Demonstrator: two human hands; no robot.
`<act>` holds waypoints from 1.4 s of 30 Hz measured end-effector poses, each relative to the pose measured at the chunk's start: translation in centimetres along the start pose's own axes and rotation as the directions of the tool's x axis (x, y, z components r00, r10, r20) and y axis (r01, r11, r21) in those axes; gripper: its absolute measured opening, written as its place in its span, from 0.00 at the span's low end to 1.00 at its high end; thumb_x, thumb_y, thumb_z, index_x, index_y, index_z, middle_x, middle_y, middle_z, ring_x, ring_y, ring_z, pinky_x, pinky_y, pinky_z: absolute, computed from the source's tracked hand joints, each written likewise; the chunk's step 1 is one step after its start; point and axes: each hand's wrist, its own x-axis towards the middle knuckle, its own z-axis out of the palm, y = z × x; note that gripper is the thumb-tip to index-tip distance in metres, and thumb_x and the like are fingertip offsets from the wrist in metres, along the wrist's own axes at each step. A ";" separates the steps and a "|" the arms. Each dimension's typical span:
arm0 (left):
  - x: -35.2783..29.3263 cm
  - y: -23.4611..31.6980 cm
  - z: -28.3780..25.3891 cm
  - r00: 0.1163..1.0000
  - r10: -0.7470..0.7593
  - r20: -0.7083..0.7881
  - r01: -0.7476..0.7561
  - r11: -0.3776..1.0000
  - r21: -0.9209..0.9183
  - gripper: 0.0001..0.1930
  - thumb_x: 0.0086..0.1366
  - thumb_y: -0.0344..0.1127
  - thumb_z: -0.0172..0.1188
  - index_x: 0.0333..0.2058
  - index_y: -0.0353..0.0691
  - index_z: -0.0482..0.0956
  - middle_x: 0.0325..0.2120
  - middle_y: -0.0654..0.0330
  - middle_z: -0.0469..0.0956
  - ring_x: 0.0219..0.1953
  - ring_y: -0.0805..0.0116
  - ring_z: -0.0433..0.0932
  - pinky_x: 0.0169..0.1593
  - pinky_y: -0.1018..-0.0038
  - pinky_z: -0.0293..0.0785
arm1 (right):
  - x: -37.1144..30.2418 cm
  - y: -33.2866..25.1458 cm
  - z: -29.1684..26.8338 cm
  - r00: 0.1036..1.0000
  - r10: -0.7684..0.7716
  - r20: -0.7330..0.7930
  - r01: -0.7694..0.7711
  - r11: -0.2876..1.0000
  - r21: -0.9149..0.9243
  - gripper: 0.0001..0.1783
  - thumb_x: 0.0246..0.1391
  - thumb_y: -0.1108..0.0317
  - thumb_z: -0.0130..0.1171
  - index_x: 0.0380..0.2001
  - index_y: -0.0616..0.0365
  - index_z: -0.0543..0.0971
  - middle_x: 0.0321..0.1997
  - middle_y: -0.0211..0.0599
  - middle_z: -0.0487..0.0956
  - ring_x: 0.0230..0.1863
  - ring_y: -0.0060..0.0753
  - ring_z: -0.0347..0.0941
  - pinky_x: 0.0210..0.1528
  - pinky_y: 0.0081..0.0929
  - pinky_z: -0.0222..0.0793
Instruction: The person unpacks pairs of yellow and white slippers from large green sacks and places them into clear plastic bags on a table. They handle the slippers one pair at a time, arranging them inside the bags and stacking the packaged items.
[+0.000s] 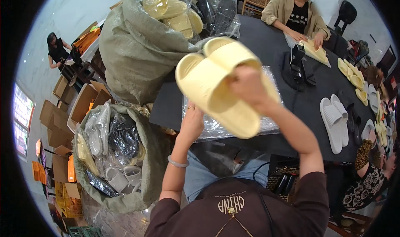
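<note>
- my right hand (249,87) is clamped on a pair of pale yellow slides (216,80), held up over the near edge of the black table (266,41)
- left hand (192,122) touches a clear plastic bag (208,130) lying flat on the table just under the slides, fingers hidden so can't tell the grip
- sack of bagged slippers (121,153) on the floor to my left
- white slides (334,122) sit on the table, right

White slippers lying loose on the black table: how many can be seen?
2. A white slipper and a second white slipper lie side by side on the black table, to the right of the person's raised right hand. More may be hidden.
</note>
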 end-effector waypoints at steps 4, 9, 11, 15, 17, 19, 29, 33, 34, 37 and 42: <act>-1.4 -0.2 2.2 0.990 -0.136 -0.026 0.128 0.969 -0.210 0.20 0.53 0.36 0.62 0.45 0.38 0.74 0.44 0.49 0.75 0.49 0.51 0.71 0.51 0.64 0.67 | -2.2 -0.7 8.4 0.981 0.114 0.159 -0.105 0.992 -0.065 0.12 0.47 0.63 0.55 0.26 0.63 0.75 0.32 0.46 0.78 0.37 0.47 0.74 0.39 0.42 0.71; -1.9 0.1 2.7 0.997 -0.076 -0.001 0.075 0.977 0.202 0.24 0.59 0.45 0.52 0.51 0.40 0.71 0.50 0.48 0.72 0.58 0.53 0.65 0.62 0.54 0.52 | -5.9 2.5 11.5 0.944 0.236 0.229 -0.221 0.971 -0.089 0.13 0.50 0.62 0.54 0.28 0.63 0.75 0.34 0.45 0.78 0.40 0.46 0.74 0.42 0.43 0.71; -1.7 0.4 3.0 0.994 -0.106 0.036 0.079 0.895 0.440 0.25 0.60 0.45 0.50 0.54 0.38 0.70 0.52 0.44 0.69 0.60 0.50 0.62 0.63 0.54 0.50 | -6.4 3.8 10.9 0.933 0.266 0.242 -0.240 0.962 -0.133 0.13 0.50 0.62 0.54 0.29 0.63 0.75 0.34 0.45 0.78 0.40 0.47 0.74 0.42 0.43 0.71; -1.8 0.3 3.8 0.985 -0.166 -0.045 0.171 0.919 0.356 0.29 0.64 0.47 0.48 0.58 0.32 0.63 0.60 0.41 0.59 0.64 0.47 0.54 0.65 0.55 0.48 | -7.6 7.7 7.8 0.926 0.319 0.200 -0.272 0.934 -0.231 0.12 0.49 0.64 0.54 0.29 0.63 0.75 0.34 0.45 0.78 0.40 0.48 0.73 0.42 0.43 0.71; -1.6 0.2 4.0 0.984 -0.179 -0.019 0.174 0.921 0.350 0.31 0.64 0.48 0.47 0.59 0.31 0.61 0.62 0.41 0.55 0.65 0.47 0.53 0.65 0.55 0.48 | -8.1 10.8 6.6 0.897 0.411 0.163 -0.354 0.888 -0.293 0.12 0.48 0.64 0.55 0.29 0.63 0.75 0.35 0.46 0.78 0.42 0.48 0.73 0.41 0.44 0.71; -1.9 0.2 3.7 0.983 -0.182 -0.024 0.178 0.916 0.359 0.31 0.64 0.48 0.48 0.59 0.31 0.61 0.62 0.41 0.55 0.65 0.47 0.53 0.65 0.55 0.48 | -7.7 12.0 5.1 0.872 0.476 0.118 -0.414 0.843 -0.343 0.12 0.48 0.63 0.55 0.29 0.63 0.75 0.36 0.46 0.78 0.42 0.48 0.73 0.42 0.44 0.70; -1.4 1.8 2.5 0.978 -0.206 0.024 0.184 0.916 0.356 0.47 0.54 0.66 0.55 0.60 0.30 0.59 0.61 0.38 0.54 0.65 0.45 0.51 0.65 0.54 0.46 | -7.5 15.6 4.5 0.833 0.550 -0.052 -0.516 0.741 -0.429 0.16 0.50 0.61 0.54 0.34 0.65 0.76 0.43 0.49 0.76 0.43 0.52 0.72 0.47 0.45 0.67; -1.4 2.0 2.4 0.979 -0.203 0.021 0.183 0.918 0.351 0.49 0.52 0.68 0.55 0.59 0.30 0.60 0.61 0.37 0.55 0.65 0.45 0.52 0.65 0.53 0.47 | -5.6 15.0 3.6 0.843 0.538 0.026 -0.490 0.786 -0.376 0.16 0.50 0.61 0.54 0.35 0.66 0.76 0.43 0.51 0.76 0.44 0.53 0.72 0.47 0.45 0.68; -1.4 2.0 2.4 0.979 -0.203 0.020 0.183 0.918 0.352 0.49 0.52 0.68 0.55 0.59 0.30 0.60 0.61 0.37 0.55 0.65 0.45 0.52 0.65 0.53 0.47 | -5.1 14.4 3.8 0.850 0.521 0.082 -0.469 0.818 -0.334 0.16 0.50 0.61 0.54 0.35 0.66 0.77 0.42 0.51 0.76 0.44 0.53 0.73 0.47 0.45 0.68; -1.5 1.9 2.6 0.980 -0.201 0.010 0.186 0.922 0.341 0.50 0.52 0.69 0.55 0.59 0.30 0.59 0.61 0.37 0.55 0.65 0.45 0.52 0.64 0.53 0.47 | -2.9 9.9 5.6 0.866 0.443 0.232 -0.406 0.894 -0.188 0.16 0.49 0.63 0.54 0.34 0.67 0.76 0.41 0.53 0.76 0.43 0.54 0.73 0.46 0.44 0.68; -1.4 1.8 2.6 0.981 -0.194 -0.009 0.184 0.916 0.358 0.50 0.51 0.69 0.56 0.59 0.30 0.59 0.60 0.37 0.56 0.65 0.45 0.52 0.64 0.53 0.48 | -0.9 6.5 11.9 0.884 0.376 0.279 -0.322 0.920 -0.222 0.14 0.49 0.63 0.54 0.35 0.63 0.77 0.41 0.48 0.77 0.45 0.52 0.73 0.47 0.45 0.69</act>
